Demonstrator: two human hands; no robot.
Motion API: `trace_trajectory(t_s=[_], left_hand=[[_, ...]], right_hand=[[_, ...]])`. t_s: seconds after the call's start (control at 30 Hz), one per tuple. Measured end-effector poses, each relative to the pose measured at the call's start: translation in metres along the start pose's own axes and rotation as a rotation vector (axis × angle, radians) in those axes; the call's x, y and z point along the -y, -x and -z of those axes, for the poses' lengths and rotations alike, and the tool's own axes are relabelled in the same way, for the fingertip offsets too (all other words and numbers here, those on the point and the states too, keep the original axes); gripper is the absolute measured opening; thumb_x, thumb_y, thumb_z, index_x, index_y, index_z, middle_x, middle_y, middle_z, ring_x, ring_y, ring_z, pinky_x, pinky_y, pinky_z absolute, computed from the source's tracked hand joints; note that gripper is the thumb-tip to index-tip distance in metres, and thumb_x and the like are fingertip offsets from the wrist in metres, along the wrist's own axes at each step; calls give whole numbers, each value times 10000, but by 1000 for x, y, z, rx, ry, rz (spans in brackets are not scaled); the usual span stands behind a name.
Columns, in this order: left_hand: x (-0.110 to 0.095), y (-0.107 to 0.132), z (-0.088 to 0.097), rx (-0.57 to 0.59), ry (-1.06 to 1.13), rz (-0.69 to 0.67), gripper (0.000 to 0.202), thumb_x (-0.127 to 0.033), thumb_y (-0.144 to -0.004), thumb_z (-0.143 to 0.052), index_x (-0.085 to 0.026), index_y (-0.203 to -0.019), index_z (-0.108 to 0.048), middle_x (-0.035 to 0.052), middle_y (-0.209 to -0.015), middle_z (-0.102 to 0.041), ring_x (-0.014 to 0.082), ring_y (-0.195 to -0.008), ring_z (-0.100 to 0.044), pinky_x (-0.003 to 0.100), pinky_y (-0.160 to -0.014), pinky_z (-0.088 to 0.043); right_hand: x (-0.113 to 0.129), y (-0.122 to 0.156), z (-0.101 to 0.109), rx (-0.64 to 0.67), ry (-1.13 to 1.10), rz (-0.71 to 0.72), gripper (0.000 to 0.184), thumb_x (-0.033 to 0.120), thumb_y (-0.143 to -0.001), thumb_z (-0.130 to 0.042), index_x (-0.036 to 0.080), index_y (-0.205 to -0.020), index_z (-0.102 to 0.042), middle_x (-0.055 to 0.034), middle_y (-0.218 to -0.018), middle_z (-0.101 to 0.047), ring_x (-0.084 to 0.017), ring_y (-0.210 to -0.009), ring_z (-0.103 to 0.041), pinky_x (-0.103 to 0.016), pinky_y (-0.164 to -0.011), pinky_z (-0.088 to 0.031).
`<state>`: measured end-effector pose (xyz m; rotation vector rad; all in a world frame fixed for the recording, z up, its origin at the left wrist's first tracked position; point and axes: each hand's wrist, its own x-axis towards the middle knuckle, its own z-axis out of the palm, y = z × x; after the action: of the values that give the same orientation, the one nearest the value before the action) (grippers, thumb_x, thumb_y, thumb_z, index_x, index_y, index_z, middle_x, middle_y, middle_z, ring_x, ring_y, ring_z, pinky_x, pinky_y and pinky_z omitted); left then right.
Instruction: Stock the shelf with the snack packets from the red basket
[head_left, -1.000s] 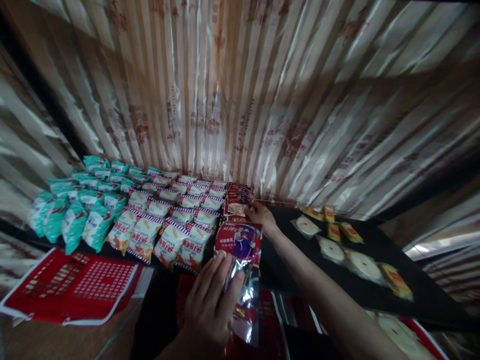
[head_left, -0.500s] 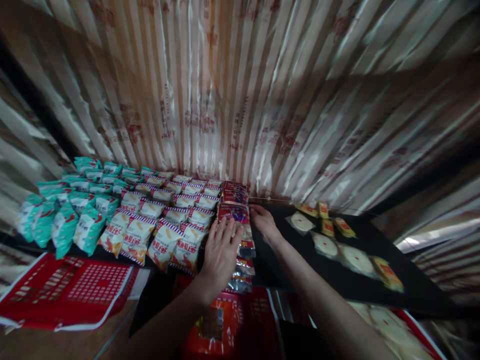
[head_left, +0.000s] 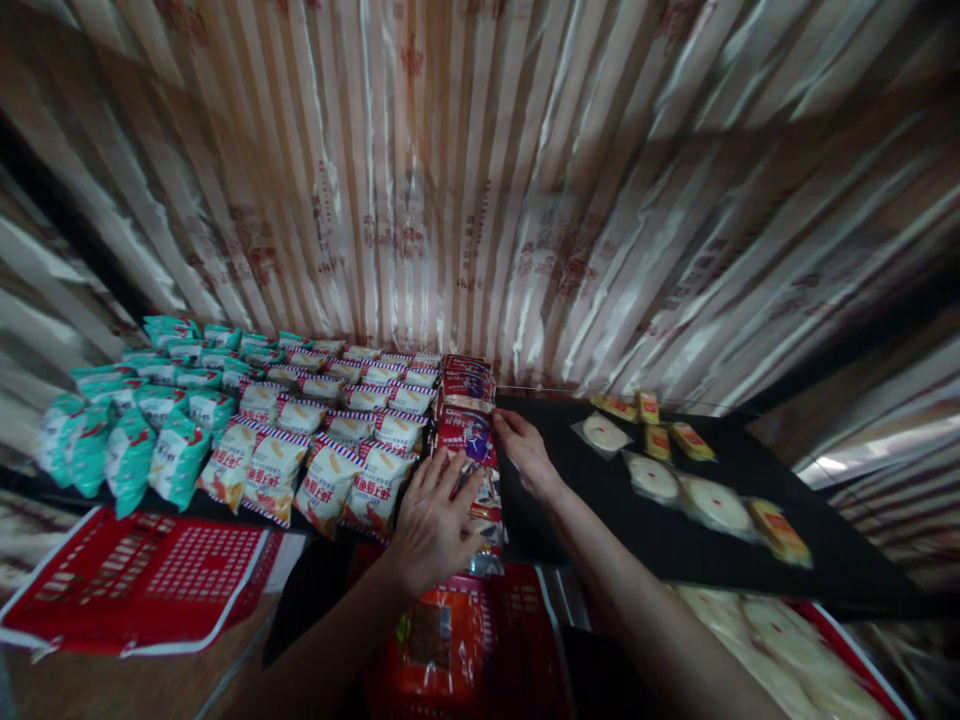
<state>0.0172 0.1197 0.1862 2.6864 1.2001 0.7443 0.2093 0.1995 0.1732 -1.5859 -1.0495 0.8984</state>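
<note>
A column of overlapping dark red snack packets (head_left: pixel 465 430) runs from the back of the black shelf to its front edge. My left hand (head_left: pixel 437 520) lies over the front of this column, fingers apart and pointing away from me. Beneath its fingers and palm, part of the front packets is hidden. At the right side of the column, my right hand (head_left: pixel 526 455) touches the edge of a red packet with its fingertips. Its fingers are mostly stretched out; the thumb is hard to make out. White snack bags (head_left: pixel 381 488) with striped tops stand just left of the column.
Teal snack bags (head_left: pixel 178 462) fill the shelf's far left. Flat round white packs (head_left: pixel 716 505) and yellow packs (head_left: pixel 780 532) lie on the black shelf (head_left: pixel 559 530) at right. Below are a red basket (head_left: pixel 244 590) and an orange packet (head_left: pixel 435 650). A corrugated plastic sheet (head_left: pixel 480 180) hangs behind.
My left hand has drawn back slightly toward me, uncovering more of a red packet. My right hand stays by the column's right edge. The view has shifted a little.
</note>
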Motion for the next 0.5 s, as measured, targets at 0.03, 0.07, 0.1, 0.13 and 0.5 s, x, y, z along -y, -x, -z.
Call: trace_trajectory(t_s=[0.03,0.07,0.1,0.13,0.5], left_hand=[[-1,1,0,-6,11,3,630,-434,-764,-612,-227,-1337,-452,92,-1451,-390,303,-1354,-299,499,-1087,-294],[-2,1,1,-11,21,4,666,-500,-752,-614,-216,-1333,-456,104,-1443,-398,309,-1351,-304,504,-1082,-301],[-2,2,1,-13,32,3,705,-558,-740,-607,-207,-1333,-456,115,-1438,-404,315,-1349,-307,508,-1076,-308],[-3,2,1,-13,41,-1,739,-603,-733,-593,-200,-1336,-453,124,-1436,-404,321,-1349,-307,512,-1072,-313],[-4,6,1,-30,28,-13,691,-577,-809,-514,-159,-1352,-428,158,-1456,-360,327,-1375,-251,532,-1083,-291]], right_hand=[[0,0,0,5,-2,6,383,461,-782,-530,194,-1038,-629,-60,-981,-708,-199,-863,-655,-277,-714,-520],[-1,0,0,8,-1,13,383,461,-783,-528,196,-1041,-629,-60,-987,-707,-198,-863,-655,-278,-709,-521],[-1,1,1,8,3,18,380,457,-781,-532,197,-1039,-630,-58,-984,-707,-196,-858,-655,-276,-707,-522],[0,1,1,11,9,19,374,450,-777,-538,198,-1037,-632,-54,-974,-709,-193,-846,-657,-275,-706,-522],[6,16,3,14,-57,54,366,392,-782,-564,220,-1103,-602,-45,-1070,-688,-186,-958,-637,-288,-850,-496]])
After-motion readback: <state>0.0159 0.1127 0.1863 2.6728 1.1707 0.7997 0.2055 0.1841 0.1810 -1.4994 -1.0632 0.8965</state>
